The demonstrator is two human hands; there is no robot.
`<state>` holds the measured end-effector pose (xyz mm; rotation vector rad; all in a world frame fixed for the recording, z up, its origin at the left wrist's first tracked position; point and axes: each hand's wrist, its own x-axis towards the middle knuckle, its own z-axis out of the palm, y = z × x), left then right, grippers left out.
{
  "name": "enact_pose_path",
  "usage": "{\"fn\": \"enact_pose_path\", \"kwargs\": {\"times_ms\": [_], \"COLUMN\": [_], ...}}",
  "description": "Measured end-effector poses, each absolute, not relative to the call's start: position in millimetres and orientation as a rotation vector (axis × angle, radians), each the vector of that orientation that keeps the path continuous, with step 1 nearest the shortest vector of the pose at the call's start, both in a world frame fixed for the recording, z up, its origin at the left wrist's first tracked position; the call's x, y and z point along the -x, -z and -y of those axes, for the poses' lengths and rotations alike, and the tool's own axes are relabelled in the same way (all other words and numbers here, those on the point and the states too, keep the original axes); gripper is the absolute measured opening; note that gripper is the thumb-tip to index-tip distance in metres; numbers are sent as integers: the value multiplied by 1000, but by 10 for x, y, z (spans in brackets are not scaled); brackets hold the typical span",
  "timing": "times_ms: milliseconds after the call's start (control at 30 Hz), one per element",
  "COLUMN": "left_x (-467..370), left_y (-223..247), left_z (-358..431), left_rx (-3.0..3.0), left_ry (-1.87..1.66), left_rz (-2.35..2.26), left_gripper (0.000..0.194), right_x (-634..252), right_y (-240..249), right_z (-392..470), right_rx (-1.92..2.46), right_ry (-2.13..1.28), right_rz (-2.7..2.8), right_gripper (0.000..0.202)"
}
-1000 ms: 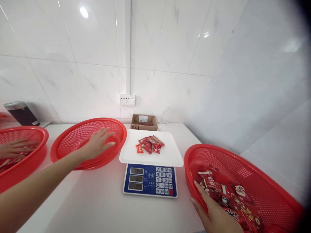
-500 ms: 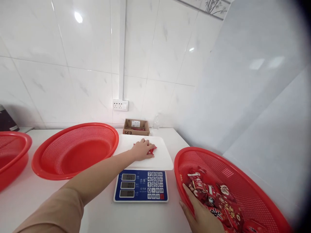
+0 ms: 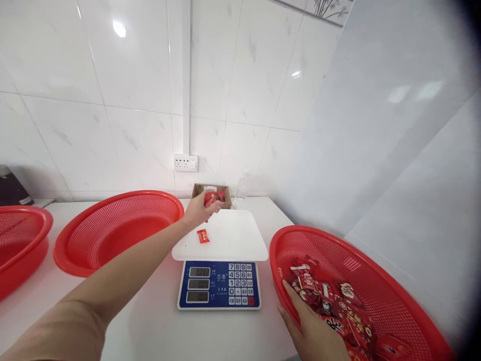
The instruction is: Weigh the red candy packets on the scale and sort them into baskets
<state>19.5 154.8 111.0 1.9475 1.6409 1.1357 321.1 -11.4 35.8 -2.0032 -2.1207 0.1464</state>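
Note:
My left hand (image 3: 197,210) is closed around small red snack packets (image 3: 214,197), raised above the far left part of the white scale's (image 3: 236,238) platform. How many packets it holds is hard to tell. One more red packet (image 3: 203,236) lies alone on the platform, below that hand. My right hand (image 3: 313,333) grips the near left rim of a red plastic basket (image 3: 376,260), with the rim between thumb and fingers. Inside this basket lie several red printed packets (image 3: 347,311).
A red mesh basket (image 3: 62,260) stands left of the scale, and another red basket (image 3: 45,220) is at the far left. Behind the scale are a small cardboard box (image 3: 227,203) and a clear plastic bottle (image 3: 242,185) by the tiled wall. A grey panel (image 3: 376,165) rises at the right.
My left hand has lifted off the platform and moved up and left with red packets in it, uncovering one packet on the scale. My right hand stays on the basket rim.

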Motion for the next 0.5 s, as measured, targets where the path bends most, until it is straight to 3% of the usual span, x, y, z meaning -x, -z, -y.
{"fn": "enact_pose_path", "kwargs": {"times_ms": [167,333,500], "left_x": [436,1012,986], "left_y": [-1349,-1308,-1177], "left_z": [-1211,-939,-919], "left_rx": [-1915,-2012,-2193], "left_ry": [-1170,-732,-491], "left_rz": [-1933,-2331,-2271], "left_gripper": [46,53,56], "right_x": [-3222,-3228,-3245], "right_y": [-343,-310,-301], "right_z": [117,101,92], "right_rx": [1952,1916,1898], "right_ry": [-120,-95,-94], "right_rz": [2115,2108,2115], "right_gripper": [49,48,48]}}
